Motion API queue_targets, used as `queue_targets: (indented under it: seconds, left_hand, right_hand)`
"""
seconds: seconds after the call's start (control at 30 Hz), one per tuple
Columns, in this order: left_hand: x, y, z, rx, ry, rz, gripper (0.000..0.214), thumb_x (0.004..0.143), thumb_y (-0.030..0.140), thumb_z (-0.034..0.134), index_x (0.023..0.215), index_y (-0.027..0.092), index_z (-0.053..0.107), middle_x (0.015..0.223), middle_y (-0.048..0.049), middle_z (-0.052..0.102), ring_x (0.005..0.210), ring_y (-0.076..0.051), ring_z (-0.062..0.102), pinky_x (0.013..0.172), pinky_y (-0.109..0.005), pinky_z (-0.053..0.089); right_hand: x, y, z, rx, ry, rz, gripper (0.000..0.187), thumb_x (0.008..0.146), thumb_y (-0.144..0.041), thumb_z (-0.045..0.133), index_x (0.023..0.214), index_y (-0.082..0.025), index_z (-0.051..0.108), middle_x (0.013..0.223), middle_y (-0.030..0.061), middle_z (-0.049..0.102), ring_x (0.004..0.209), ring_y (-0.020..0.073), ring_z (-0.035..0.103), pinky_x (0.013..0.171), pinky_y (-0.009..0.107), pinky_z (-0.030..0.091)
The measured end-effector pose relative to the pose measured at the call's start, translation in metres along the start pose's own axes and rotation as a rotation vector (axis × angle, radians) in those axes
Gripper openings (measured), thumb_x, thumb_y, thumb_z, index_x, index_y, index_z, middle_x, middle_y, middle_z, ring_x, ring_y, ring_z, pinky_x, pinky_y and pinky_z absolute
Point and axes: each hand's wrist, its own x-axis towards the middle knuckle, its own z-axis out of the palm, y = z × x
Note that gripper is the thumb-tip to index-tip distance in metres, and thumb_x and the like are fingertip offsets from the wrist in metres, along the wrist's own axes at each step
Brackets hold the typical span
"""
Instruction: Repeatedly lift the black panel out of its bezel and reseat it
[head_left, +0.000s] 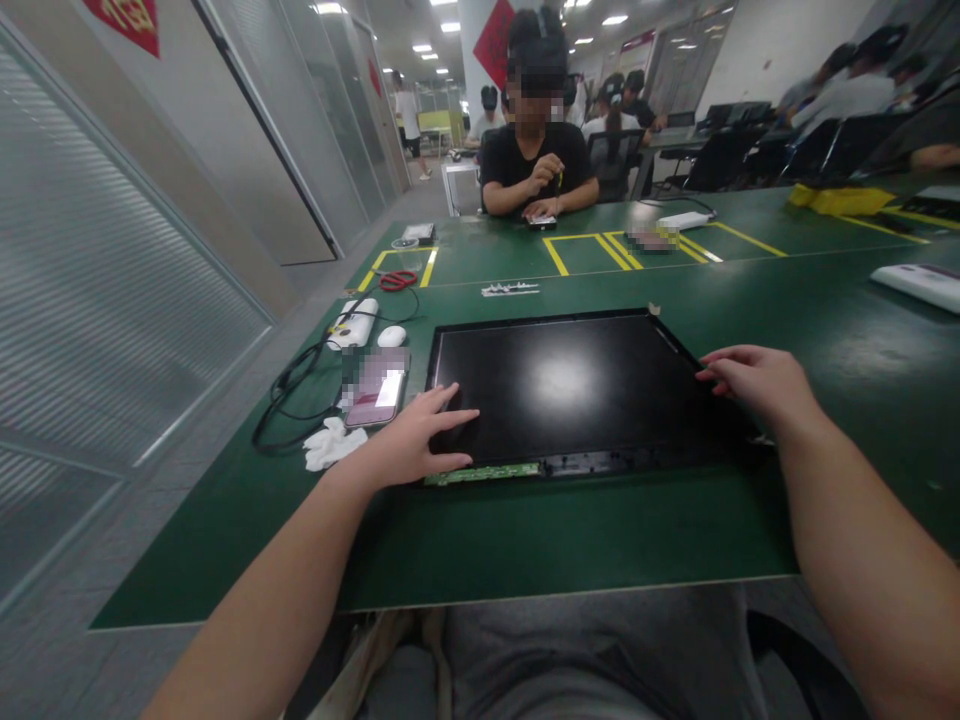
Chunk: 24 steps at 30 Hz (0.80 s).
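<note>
A black display panel (600, 385) in a thin black frame lies flat in front of me, bright glare on its middle. A green circuit board (484, 474) shows along the near left edge of its frame. Spread fingers of my left hand (420, 435) rest over the panel's left side; that hand is open and holds nothing. At the panel's right edge, my right hand (761, 385) has its thumb and fingers drawn together in a pinch. Whatever lies between those fingertips is too small to make out. A small light tab (654, 310) sticks up at the far right corner.
Left of the panel are a phone (375, 388), a crumpled white tissue (332, 444), a white mouse-like case (391, 337), black cables (281, 410) and red-handled scissors (398, 281). White strips (510, 289) lie beyond. A person (536, 150) sits opposite, handling a small device.
</note>
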Motion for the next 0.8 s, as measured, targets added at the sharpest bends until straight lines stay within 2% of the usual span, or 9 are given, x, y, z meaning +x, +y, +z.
queue_targets:
  seconds: [0.13,0.27,0.4,0.63,0.8]
  left_hand:
    - [0.0021,0.0009,-0.001,0.007,0.017,0.061,0.06,0.091,0.046,0.08,0.147,0.03,0.068,0.172,-0.0161,0.04,0.16,-0.042,0.034,0.129,-0.07,0.019]
    - [0.0033,-0.0007,0.0002,-0.061,0.026,0.13,0.055,0.093,0.041,0.077,0.146,0.029,0.069,0.171,-0.0143,0.043,0.158,-0.037,0.039,0.129,-0.06,0.032]
    - [0.0036,-0.0023,0.0017,-0.102,0.022,0.153,0.052,0.095,0.041,0.074,0.145,0.028,0.069,0.17,-0.0138,0.045,0.157,-0.035,0.041,0.128,-0.056,0.035]
    - [0.0046,-0.0046,0.0044,-0.138,0.026,0.206,0.046,0.097,0.039,0.072,0.141,0.026,0.072,0.167,-0.015,0.049,0.156,-0.034,0.043,0.128,-0.056,0.036]
    - [0.0074,-0.0081,0.0071,-0.139,-0.006,0.239,0.038,0.1,0.039,0.069,0.135,0.026,0.076,0.163,-0.0162,0.054,0.152,-0.036,0.049,0.127,-0.062,0.033]
  right_hand:
    - [0.0015,0.0017,0.0002,-0.051,-0.002,0.009,0.024,0.077,-0.023,0.064,0.096,-0.019,0.078,0.087,0.0055,0.081,0.062,0.0115,0.064,0.063,0.024,0.051]
    - [-0.0008,-0.0019,-0.0001,-0.077,0.01,0.003,0.024,0.077,-0.024,0.064,0.096,-0.02,0.079,0.087,0.0052,0.081,0.063,0.0128,0.065,0.067,0.027,0.053]
    - [-0.0002,-0.002,-0.0003,-0.081,-0.001,0.007,0.024,0.078,-0.025,0.064,0.096,-0.02,0.078,0.088,0.0056,0.081,0.063,0.0132,0.066,0.067,0.027,0.053]
    - [0.0022,0.0013,0.0008,-0.073,-0.009,0.004,0.026,0.078,-0.025,0.063,0.098,-0.019,0.079,0.089,0.0057,0.081,0.064,0.0122,0.065,0.065,0.025,0.052]
    - [0.0004,-0.0003,0.0012,-0.06,0.001,-0.009,0.028,0.076,-0.025,0.062,0.097,-0.018,0.078,0.089,0.0077,0.081,0.062,0.013,0.065,0.064,0.027,0.053]
